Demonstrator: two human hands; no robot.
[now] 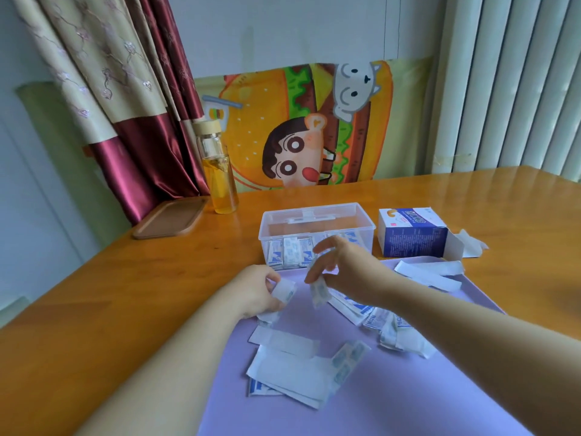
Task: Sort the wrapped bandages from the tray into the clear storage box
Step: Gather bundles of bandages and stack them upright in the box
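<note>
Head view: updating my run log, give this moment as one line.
left hand: holds bandage | right hand: pinches second bandage | box: partly filled | tray: loose bandages

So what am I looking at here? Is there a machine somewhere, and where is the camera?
There is no machine here, just a person's two bare hands. The one picture comes from a camera worn on the person's head, looking forward and down. On the wooden table lies a purple tray with loose wrapped bandages scattered on it. Behind the tray stands a clear storage box with a row of bandages upright inside. The left hand grips one bandage packet. The right hand pinches a second packet, which dangles. A bandage carton and a glass bottle stand nearby.
</note>
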